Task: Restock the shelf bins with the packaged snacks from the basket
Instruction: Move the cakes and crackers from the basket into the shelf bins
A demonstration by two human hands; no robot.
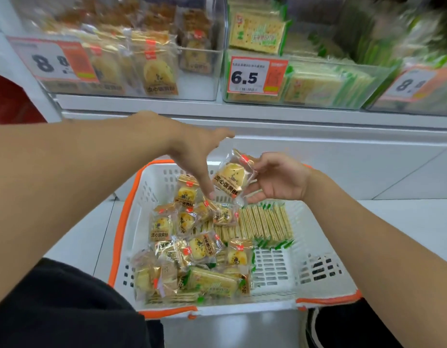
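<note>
A white basket (320, 249) with an orange rim sits low in front of me, holding several clear-wrapped yolk pastries (184, 237) and green-edged cracker packs (265, 222). My right hand (277, 180) holds one yolk pastry packet (232, 178) above the basket's far side. My left hand (195, 156) reaches down over the basket with straight fingers, a fingertip near the pastry pile and beside the held packet. On the shelf above, a clear left bin (132, 64) holds the same pastries and a clear middle bin (318, 81) holds green cracker packs.
Price tags read 8.8 (51, 61) on the left bin and 6.5 (255, 75) on the middle one; a third bin (418, 89) stands at the right. A white shelf ledge (242, 116) runs between bins and basket. My dark-clothed knees flank the basket.
</note>
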